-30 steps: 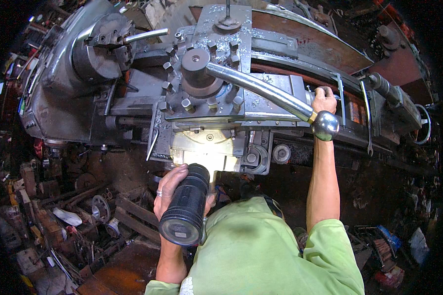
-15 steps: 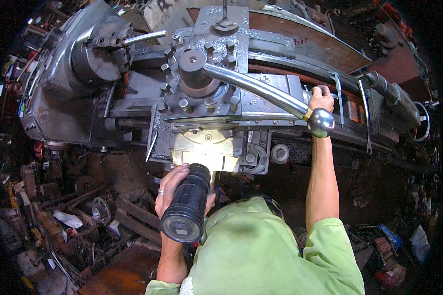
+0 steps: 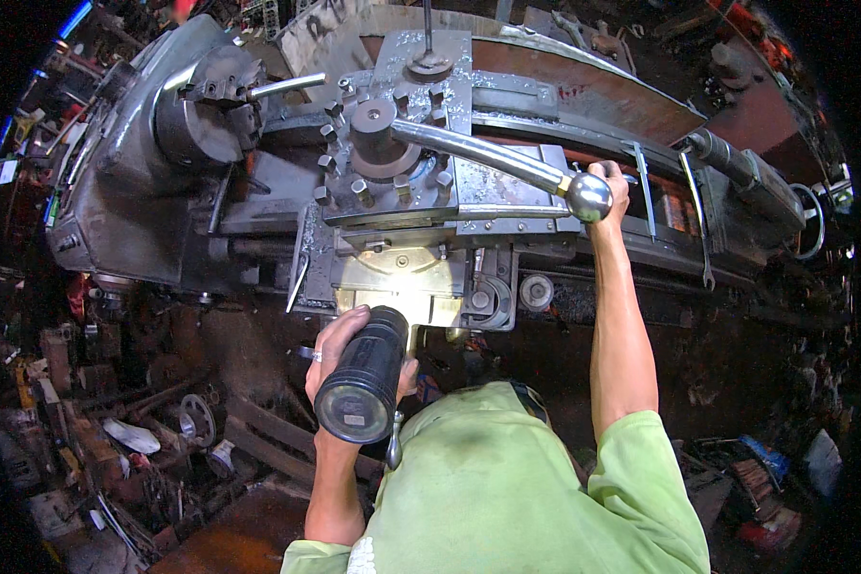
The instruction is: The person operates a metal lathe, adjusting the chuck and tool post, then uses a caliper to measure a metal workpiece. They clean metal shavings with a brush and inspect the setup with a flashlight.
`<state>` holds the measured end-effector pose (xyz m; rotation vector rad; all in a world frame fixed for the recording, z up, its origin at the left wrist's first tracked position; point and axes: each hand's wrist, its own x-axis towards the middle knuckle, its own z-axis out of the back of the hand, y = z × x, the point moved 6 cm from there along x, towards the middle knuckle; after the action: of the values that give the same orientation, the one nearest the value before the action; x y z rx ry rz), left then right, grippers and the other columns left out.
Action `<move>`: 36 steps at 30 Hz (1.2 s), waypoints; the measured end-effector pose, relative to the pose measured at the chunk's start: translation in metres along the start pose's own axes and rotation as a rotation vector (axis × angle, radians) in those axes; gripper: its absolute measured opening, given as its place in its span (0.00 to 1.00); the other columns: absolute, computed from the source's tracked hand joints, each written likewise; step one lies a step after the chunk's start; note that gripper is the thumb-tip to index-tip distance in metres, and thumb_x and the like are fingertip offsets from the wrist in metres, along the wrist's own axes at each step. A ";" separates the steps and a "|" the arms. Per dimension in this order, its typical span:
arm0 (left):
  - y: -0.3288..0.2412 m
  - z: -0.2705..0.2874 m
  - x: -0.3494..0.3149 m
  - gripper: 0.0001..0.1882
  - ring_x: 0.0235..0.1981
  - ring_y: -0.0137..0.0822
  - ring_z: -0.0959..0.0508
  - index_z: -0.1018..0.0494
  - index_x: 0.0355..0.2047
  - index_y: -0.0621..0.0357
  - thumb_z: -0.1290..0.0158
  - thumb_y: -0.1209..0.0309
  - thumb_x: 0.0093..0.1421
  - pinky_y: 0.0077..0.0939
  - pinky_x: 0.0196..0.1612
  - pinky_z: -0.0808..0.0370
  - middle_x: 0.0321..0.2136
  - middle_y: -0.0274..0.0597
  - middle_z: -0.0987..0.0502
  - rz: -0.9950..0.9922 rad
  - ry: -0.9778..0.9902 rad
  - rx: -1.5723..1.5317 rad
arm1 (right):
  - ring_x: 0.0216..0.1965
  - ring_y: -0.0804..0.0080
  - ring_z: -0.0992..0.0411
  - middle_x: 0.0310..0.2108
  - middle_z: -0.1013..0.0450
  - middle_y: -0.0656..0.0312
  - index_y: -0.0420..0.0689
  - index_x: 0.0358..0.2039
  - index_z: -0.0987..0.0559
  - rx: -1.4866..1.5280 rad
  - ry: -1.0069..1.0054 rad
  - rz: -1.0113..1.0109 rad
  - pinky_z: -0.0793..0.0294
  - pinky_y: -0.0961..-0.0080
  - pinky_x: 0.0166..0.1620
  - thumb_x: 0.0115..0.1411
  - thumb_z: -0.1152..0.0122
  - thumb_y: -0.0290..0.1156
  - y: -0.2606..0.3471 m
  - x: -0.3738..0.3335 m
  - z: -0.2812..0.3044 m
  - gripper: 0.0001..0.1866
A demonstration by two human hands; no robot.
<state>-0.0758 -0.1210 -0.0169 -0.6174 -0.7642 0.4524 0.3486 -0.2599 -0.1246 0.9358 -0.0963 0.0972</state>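
My left hand (image 3: 329,352) is wrapped around a thick black flashlight (image 3: 359,383), fingers on its left side and part of the hand showing at its right. A bright patch falls on the lathe's cross slide (image 3: 402,262) just ahead of the flashlight. My right hand (image 3: 615,184) is closed at the right end of the upper slide (image 3: 507,184), on a metal slide handle (image 3: 631,179) that is mostly hidden. In front of that hand, a chrome clamping lever (image 3: 488,153) with a ball end (image 3: 589,197) reaches out from the tool post (image 3: 378,139).
A chuck (image 3: 206,120) holds a metal rod (image 3: 287,86) at the left. A caliper (image 3: 644,189) and a wrench (image 3: 696,215) lie across the bed before the tailstock (image 3: 751,182). Metal chips dot the slides. Scrap parts and a small handwheel (image 3: 197,417) clutter the lower left.
The whole view has tilted slightly. My right hand now shows to the right of the lever's ball instead of above it. My left hand still grips the flashlight.
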 end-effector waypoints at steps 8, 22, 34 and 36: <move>-0.002 0.002 -0.005 0.36 0.50 0.45 0.23 0.31 0.54 0.62 0.29 0.68 0.46 0.37 0.56 0.27 0.49 0.52 0.25 0.004 0.009 -0.057 | 0.48 0.40 0.25 0.41 0.22 0.41 0.43 0.44 0.19 -0.008 0.024 0.054 0.28 0.54 0.51 0.61 0.49 0.44 0.002 0.002 0.000 0.21; -0.002 0.003 -0.003 0.36 0.47 0.46 0.21 0.29 0.53 0.63 0.28 0.68 0.44 0.37 0.53 0.25 0.47 0.53 0.23 -0.017 -0.016 -0.037 | 0.48 0.38 0.25 0.40 0.22 0.40 0.43 0.43 0.19 0.017 0.031 0.015 0.29 0.53 0.51 0.61 0.49 0.44 0.001 0.001 -0.001 0.20; 0.000 0.004 -0.009 0.35 0.48 0.46 0.22 0.29 0.53 0.64 0.28 0.68 0.45 0.37 0.54 0.25 0.47 0.53 0.23 -0.012 -0.035 -0.096 | 0.48 0.39 0.25 0.41 0.22 0.40 0.42 0.42 0.19 -0.003 0.050 0.037 0.29 0.54 0.51 0.60 0.49 0.44 0.001 0.005 -0.004 0.21; 0.000 0.005 -0.010 0.35 0.48 0.46 0.22 0.29 0.53 0.64 0.28 0.68 0.45 0.37 0.54 0.26 0.47 0.53 0.23 -0.007 -0.024 -0.082 | 0.48 0.40 0.25 0.41 0.22 0.40 0.41 0.42 0.19 0.004 0.051 0.031 0.29 0.54 0.52 0.60 0.49 0.44 0.002 0.003 -0.003 0.21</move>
<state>-0.0855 -0.1253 -0.0192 -0.6869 -0.8104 0.4243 0.3519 -0.2565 -0.1246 0.9358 -0.0631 0.1495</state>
